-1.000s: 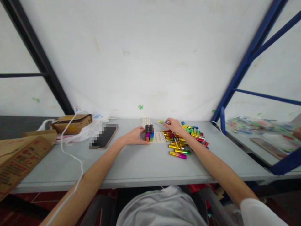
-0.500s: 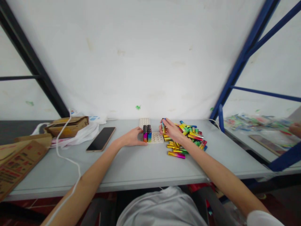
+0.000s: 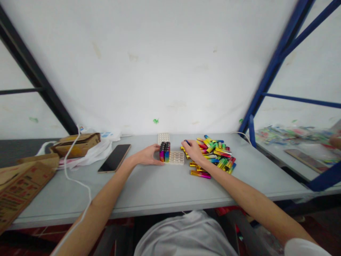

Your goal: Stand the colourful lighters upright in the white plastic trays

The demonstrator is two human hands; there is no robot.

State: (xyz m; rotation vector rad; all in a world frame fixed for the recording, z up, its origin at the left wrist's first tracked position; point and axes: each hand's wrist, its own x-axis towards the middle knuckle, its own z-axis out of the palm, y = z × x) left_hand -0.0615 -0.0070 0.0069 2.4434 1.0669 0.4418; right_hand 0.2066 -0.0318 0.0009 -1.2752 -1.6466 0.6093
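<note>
My left hand (image 3: pixel 147 155) curves around the left end of a white tray with round holes (image 3: pixel 178 157), thumb along the near edge and fingers behind. In that end stand several shiny purple-to-blue lighters (image 3: pixel 164 153) with black tops, packed upright in rows. My right hand (image 3: pixel 193 150) is closed, a blue lighter end (image 3: pixel 188 142) poking from its fingers at the left side of the pile. Most of that lighter is hidden by the hand. Under and right of this hand lies a loose pile of metallic lighters (image 3: pixel 222 153) in gold, green, red and blue.
A second white holed tray (image 3: pixel 163 137) lies by the wall. On the left are a phone (image 3: pixel 114 158), a white plastic bag (image 3: pixel 92 153), cardboard boxes (image 3: pixel 77 144) and a white cable (image 3: pixel 77 179). A blue metal frame (image 3: pixel 266 78) stands right; another person's hand (image 3: pixel 336 141) shows beyond it.
My right hand has turned and moved slightly right and down with the lighter, which was upright and more visible before. My left hand stays at the tray's left end.
</note>
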